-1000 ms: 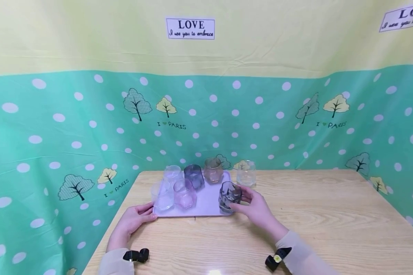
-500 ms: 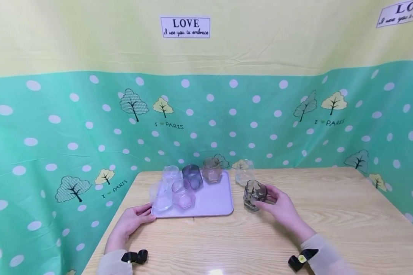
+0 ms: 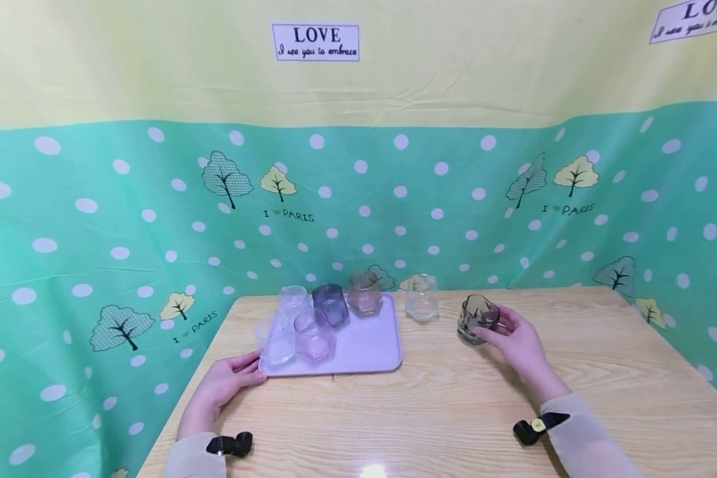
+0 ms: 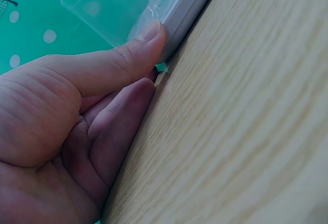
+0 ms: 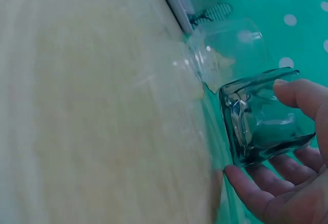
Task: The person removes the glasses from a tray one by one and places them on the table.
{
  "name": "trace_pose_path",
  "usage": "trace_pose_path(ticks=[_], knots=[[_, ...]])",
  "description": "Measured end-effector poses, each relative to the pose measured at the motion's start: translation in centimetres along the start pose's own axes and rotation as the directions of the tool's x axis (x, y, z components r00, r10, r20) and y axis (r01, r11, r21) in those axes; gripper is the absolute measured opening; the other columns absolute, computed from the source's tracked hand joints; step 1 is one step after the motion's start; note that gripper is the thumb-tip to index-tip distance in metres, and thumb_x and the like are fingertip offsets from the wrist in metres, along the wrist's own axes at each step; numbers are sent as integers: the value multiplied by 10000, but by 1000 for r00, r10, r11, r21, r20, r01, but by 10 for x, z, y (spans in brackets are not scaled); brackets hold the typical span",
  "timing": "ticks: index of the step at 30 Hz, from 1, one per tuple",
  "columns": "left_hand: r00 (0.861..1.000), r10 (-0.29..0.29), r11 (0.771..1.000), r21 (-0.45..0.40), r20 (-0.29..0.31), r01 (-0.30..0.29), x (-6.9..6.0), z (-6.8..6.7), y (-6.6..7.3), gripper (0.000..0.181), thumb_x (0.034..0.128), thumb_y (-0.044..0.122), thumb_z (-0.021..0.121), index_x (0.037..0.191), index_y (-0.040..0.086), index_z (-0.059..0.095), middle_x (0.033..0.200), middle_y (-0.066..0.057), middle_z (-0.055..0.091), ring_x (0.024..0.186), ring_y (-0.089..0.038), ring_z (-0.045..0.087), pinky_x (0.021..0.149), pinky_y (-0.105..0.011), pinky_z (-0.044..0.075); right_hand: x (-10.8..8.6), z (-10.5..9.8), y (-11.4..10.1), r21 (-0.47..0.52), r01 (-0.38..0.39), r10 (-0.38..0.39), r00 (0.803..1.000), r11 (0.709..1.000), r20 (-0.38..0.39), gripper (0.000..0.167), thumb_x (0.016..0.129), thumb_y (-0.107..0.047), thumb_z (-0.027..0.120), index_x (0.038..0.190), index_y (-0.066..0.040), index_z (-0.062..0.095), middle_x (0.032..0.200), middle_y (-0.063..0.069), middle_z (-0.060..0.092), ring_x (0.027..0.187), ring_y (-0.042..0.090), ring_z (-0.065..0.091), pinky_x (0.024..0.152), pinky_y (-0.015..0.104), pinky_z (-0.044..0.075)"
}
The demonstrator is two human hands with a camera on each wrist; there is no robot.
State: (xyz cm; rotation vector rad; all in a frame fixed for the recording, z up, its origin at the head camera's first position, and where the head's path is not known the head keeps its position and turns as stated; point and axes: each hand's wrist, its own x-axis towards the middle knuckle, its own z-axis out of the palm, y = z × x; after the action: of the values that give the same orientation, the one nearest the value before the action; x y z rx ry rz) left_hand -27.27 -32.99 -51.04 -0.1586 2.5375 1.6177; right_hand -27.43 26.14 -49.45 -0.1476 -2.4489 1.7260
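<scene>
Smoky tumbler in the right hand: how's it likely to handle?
The smoky tumbler looks like see-through glass, so probably stiff and breakable. Its thick-looking base suggests some heft and little tipping. Angular sides should resist rolling, but their gloss may slip in the right hand.

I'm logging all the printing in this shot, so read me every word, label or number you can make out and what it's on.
"LOVE / I see you to embrace": middle sign on the yellow backdrop.
"LOVE": upper-right sign at the frame edge; script beneath partly blurred.
"I (heart) PARIS": three times on the green backdrop.
Yellow dot on the right wrist strap: too small to read.
None visible on the tray or dark glass.
</scene>
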Motion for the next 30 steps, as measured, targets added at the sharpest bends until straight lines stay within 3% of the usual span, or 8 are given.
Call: trace_pose_path(ticks=[14, 19, 22, 26, 30], knots=[[1000, 15, 999, 35, 4, -16, -3, -2, 1, 758, 856, 192, 922, 1497, -14, 573, 1397, -165, 651, 1519, -399, 378, 1276, -616, 185, 19, 11, -5, 105, -49, 56, 996, 993, -71, 959, 966, -236, 832, 1670, 36, 241, 1624, 316, 418, 1447, 432, 494, 890, 76, 514], [1000, 15, 1000, 10, 3, -15, -2, 2, 4, 747, 858, 156, 916, 1492, -34, 570, 1408, -183, 639, 1473, -381, 451, 1271, -604, 216, 27, 18, -6, 129, -49, 62, 993, 990, -103, 934, 965, -203, 827, 1670, 24, 258, 1616, 303, 436, 1433, 417, 505, 889, 78, 519], [1000, 16, 1000, -11, -3, -17, -2, 3, 5, 736, 857, 120, 911, 1483, -56, 566, 1417, -198, 624, 1420, -369, 513, 1261, -585, 260, 31, 21, -7, 111, -50, 62, 993, 993, -105, 934, 968, -201, 823, 1671, 24, 252, 1619, 298, 436, 1438, 415, 500, 986, 162, 537], [1000, 19, 1000, -12, -9, -19, -3, 3, 5, 729, 861, 115, 907, 1482, -56, 567, 1413, -199, 627, 1409, -364, 527, 1259, -576, 271, 35, 25, -8, 86, -47, 56, 994, 995, -98, 929, 977, -196, 810, 1677, 18, 238, 1647, 289, 403, 1471, 428, 468, 1157, 396, 481], [1000, 12, 1000, -6, -13, -12, -4, 2, 5, 722, 864, 125, 907, 1481, -45, 575, 1395, -188, 645, 1423, -359, 515, 1261, -578, 266, 38, 29, -9, 83, -30, 37, 995, 996, -91, 916, 983, -180, 799, 1678, 15, 235, 1654, 289, 393, 1478, 442, 460, 1189, 490, 437]])
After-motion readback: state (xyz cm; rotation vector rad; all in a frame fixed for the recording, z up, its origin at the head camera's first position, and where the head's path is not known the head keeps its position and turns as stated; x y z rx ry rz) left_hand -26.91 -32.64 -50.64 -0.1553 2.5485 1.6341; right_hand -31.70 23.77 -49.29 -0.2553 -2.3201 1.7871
